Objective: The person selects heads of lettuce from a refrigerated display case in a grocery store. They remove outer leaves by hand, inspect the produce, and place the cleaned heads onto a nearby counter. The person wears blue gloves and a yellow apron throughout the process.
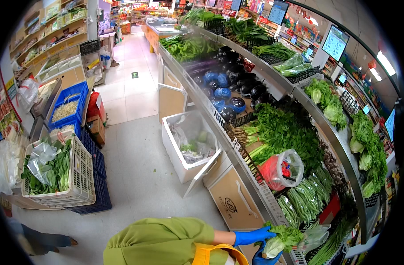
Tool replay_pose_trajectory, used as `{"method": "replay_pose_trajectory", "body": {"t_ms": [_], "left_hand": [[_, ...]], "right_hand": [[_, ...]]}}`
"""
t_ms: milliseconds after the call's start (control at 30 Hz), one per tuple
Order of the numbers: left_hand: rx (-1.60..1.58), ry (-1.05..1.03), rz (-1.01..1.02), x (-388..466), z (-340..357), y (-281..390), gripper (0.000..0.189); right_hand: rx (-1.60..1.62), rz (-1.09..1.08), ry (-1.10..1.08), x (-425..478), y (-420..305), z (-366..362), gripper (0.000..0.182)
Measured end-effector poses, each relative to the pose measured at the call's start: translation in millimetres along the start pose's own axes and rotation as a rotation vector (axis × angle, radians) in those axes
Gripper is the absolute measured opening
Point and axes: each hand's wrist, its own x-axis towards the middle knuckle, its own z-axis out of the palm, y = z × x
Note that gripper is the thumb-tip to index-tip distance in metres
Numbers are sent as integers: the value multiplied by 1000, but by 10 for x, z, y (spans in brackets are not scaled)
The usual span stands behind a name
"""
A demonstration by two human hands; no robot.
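Observation:
A head of leafy green lettuce (277, 241) with a pale base is between my two blue-gloved hands, at the front edge of the vegetable display. My left hand (256, 236) reaches across from the left, its fingers against the leaves. Cupped around the pale base from below is my right hand (266, 256), cut by the bottom of the view. Just right of the lettuce lies a clear plastic bag (314, 237). Bundled green beans in clear wrap (308, 198) lie above it on the rack. A plastic bag with red contents (281, 169) stands beside the celery (281, 132).
Eggplants (250, 87) fill the rack farther along. More lettuce (369, 152) sits on the upper shelf. A white foam bin (179, 169) stands by an open cabinet door (202, 174). Left are a crate of greens (84, 179) and blue crates (83, 102). Another person's legs (43, 238) show lower left.

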Motion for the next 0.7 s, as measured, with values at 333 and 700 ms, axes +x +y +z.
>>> {"method": "replay_pose_trajectory", "body": {"t_ms": [333, 700], "left_hand": [[42, -20, -57, 66, -45, -112, 58], [188, -62, -121, 212, -154, -278, 47]], "right_hand": [[-37, -52, -31, -4, 108, -40, 39], [-102, -85, -40, -53, 174, -44, 44]]}}
